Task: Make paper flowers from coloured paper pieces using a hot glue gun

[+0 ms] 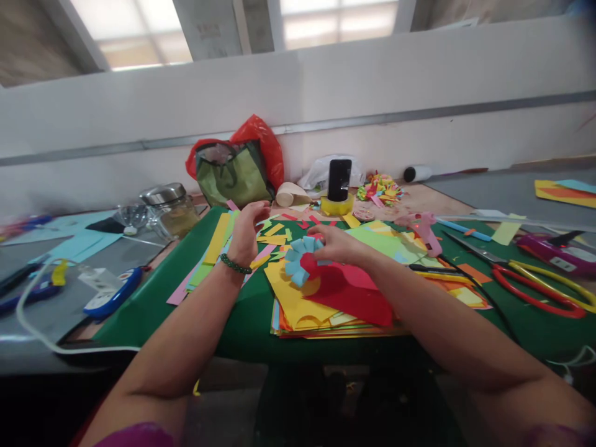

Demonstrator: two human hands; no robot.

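Observation:
My right hand (336, 243) is closed on a blue fringed paper flower (298, 259) wrapped with a sheet of red paper (350, 290), held just above a stack of coloured paper sheets (298, 305). My left hand (248, 233), with a green bead bracelet at the wrist, is raised over strips of paper a little to the left; its fingers are loosely curled and nothing shows in them. Both hands hover over a green mat (153, 310).
A pink glue gun (424, 231) and red and yellow scissors (535, 287) lie to the right. A phone (339, 180) stands in a yellow tape roll at the back, beside a red bag (237, 162) and a glass jar (170, 210). A power strip (112, 292) lies left.

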